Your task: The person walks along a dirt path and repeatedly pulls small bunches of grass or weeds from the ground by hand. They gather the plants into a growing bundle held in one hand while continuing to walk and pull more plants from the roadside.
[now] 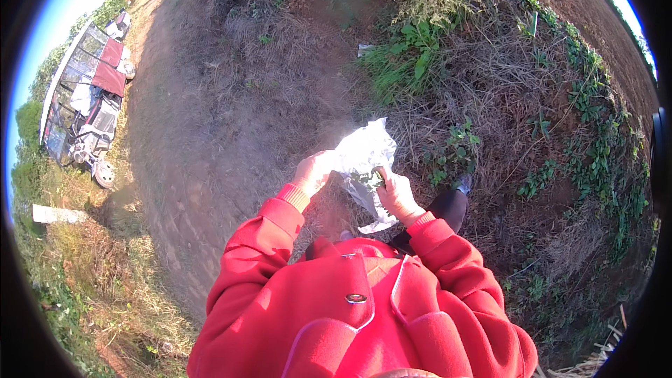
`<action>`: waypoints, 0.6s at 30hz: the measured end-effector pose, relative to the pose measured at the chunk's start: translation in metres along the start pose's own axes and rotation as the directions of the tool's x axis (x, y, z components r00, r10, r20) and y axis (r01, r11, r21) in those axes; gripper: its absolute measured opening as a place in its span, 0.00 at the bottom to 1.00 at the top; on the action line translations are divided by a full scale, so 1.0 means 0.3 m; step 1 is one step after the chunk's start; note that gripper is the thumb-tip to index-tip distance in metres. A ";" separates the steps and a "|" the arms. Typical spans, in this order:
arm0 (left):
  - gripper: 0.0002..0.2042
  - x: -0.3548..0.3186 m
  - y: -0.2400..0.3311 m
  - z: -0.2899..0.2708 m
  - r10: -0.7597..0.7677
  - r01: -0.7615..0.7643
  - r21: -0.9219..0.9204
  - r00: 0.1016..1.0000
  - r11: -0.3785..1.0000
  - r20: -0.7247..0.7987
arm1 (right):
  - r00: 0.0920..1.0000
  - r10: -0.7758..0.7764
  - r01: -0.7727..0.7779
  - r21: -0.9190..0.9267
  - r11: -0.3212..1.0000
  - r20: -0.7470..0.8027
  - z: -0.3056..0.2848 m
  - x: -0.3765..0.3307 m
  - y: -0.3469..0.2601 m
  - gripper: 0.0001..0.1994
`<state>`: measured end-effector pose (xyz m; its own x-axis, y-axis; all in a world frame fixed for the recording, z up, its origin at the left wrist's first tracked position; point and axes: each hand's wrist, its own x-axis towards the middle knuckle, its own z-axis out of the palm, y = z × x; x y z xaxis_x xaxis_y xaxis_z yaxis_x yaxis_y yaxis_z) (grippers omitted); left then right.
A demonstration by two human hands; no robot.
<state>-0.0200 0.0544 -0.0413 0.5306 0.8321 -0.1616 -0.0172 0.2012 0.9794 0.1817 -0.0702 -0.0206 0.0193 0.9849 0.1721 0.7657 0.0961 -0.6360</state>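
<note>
A crumpled white plastic bag [365,145] hangs in front of my red coat, between my two hands. My left hand [314,171] is closed on the bag's left edge. At the bag's right side is my right hand [397,194], its fingers curled in against the bag. Small green leaves [369,179] show by the right fingertips, against the white plastic. How much of the leaves lies inside the bag is hidden. Below the hands, the bag's lower part dangles loosely toward my legs.
A dirt path [185,140] runs along my left. A covered three-wheeled vehicle [91,105] is parked at the far left, with a pale board [59,215] near it. Ahead and right rises a bank of dry grass [490,91] with green weeds [413,56]. My dark shoe [462,183] stands on the right.
</note>
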 end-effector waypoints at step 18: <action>0.12 -0.053 0.127 0.093 -0.008 -0.003 0.312 0.999 0.950 0.034 | 0.959 0.262 -0.106 0.725 0.680 -0.105 -0.010 0.044 0.043 0.15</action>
<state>-0.0054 0.0343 0.0021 0.5593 0.8124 -0.1648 0.2462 0.0270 0.9688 0.1938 -0.0565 -0.0244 0.2870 0.9548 0.0775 0.0524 0.0652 -0.9965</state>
